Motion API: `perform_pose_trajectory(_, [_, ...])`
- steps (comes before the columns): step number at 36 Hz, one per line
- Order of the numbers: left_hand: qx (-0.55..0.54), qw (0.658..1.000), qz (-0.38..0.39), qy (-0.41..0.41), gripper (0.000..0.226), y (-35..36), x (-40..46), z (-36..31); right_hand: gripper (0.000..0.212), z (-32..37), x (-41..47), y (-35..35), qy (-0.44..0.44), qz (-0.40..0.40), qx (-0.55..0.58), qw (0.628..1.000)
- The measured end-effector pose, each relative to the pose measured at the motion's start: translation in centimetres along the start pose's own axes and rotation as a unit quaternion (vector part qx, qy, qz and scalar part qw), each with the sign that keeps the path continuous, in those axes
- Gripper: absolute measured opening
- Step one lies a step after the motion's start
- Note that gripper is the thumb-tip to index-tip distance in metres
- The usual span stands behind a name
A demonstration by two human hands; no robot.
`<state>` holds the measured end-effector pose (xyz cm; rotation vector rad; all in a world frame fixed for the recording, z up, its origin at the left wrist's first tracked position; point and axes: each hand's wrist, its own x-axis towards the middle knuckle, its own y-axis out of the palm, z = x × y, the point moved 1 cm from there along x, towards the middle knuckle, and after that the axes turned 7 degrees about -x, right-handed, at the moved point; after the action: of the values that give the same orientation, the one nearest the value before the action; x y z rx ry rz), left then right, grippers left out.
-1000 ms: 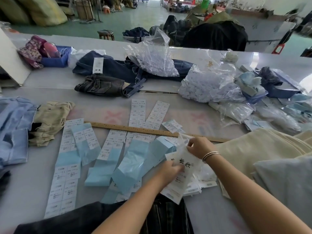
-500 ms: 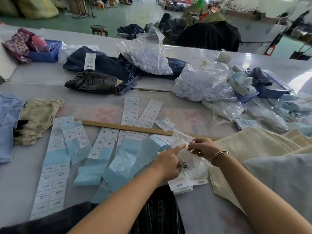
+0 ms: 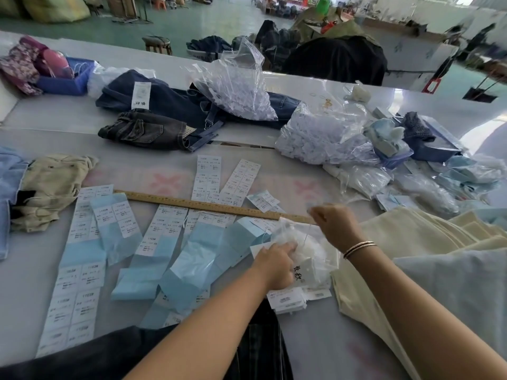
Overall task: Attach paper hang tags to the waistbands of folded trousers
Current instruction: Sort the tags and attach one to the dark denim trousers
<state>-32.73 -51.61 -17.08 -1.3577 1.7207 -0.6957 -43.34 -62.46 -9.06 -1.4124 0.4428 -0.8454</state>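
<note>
Left hand (image 3: 275, 266) is curled down over a small clear plastic bag (image 3: 304, 249) full of white strings, gripping it against the table (image 3: 315, 338) right by a little stack of white paper tags (image 3: 290, 298). Right hand (image 3: 336, 226) is lifted just above that bag, fingers closed in a fist-like pinch; looks like a thin white string (image 3: 304, 238) runs from it down to the bag, but it's too fine to be sure what's actually between the fingers. Metal bangles (image 3: 359, 248) sit on that wrist.

At the very front edge there's dark fabric, trousers (image 3: 255, 349) I think, lying under the left forearm. To the right of the hands is a pile of folded cream cloth (image 3: 411, 242) with a pale blue-grey piece (image 3: 461, 286) on top near the corner.

Left of the bag, strips of printed white stickers (image 3: 79, 270) on light blue backing are fanned out across the table. A wooden ruler (image 3: 208, 205) lies over them, running left to right just past the hands.

Further out: a crumpled beige garment (image 3: 52, 185) on the left, dark jeans (image 3: 145, 130) folded behind the stickers, and blue jeans (image 3: 167, 101) past those with a white tag (image 3: 141, 96) resting on them. Big clear bags (image 3: 238, 86) of white bits sit mid-table and right, plus a mess of blue packets (image 3: 428, 141).
</note>
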Motion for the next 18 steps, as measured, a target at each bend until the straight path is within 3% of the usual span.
perform_pose_trajectory(2, [0.024, 0.999, -0.002, -0.023, 0.040, 0.3, 0.0, 0.1, 0.016, 0.7, 0.1, -2.0, 0.013, -0.136, 0.108, 0.985])
perform_pose_trajectory(4, [0.057, 0.998, 0.011, -0.035, 0.042, 0.6, -0.2, 0.3, 0.020, 1.6, 0.1, -4.1, 0.068, -0.200, 0.237, 0.948])
perform_pose_trajectory(7, [-0.022, 0.999, -0.023, -0.031, 0.038, 0.6, -0.7, 0.6, 0.029, 3.3, -0.1, -6.2, 0.103, -0.150, 0.398, 0.899])
perform_pose_trajectory(10, [-0.264, 0.956, -0.120, -0.033, 0.021, 0.0, -2.8, 1.1, 0.026, 5.0, -1.2, -6.6, 0.113, -0.051, 0.476, 0.870])
perform_pose_trajectory(11, [-0.384, 0.914, -0.126, -0.034, 0.022, -0.2, -4.0, 1.4, 0.025, 5.5, -1.6, -6.5, 0.120, -0.039, 0.486, 0.865])
perform_pose_trajectory(12, [-0.519, 0.847, -0.107, -0.037, 0.026, -0.5, -5.5, 1.6, 0.024, 6.1, -2.1, -6.4, 0.126, -0.032, 0.494, 0.860])
perform_pose_trajectory(14, [-0.729, 0.682, -0.045, -0.030, 0.044, -0.3, -8.2, 2.1, 0.022, 7.4, -3.2, -5.8, 0.132, -0.003, 0.504, 0.854])
perform_pose_trajectory(16, [-0.853, 0.522, -0.009, -0.004, 0.055, 0.2, -10.4, 2.3, 0.018, 9.1, -4.5, -5.0, 0.134, 0.054, 0.505, 0.851])
perform_pose_trajectory(18, [-0.912, 0.409, 0.001, 0.018, 0.047, 0.6, -12.5, 1.8, 0.020, 10.6, -6.0, -4.0, 0.129, 0.101, 0.509, 0.845])
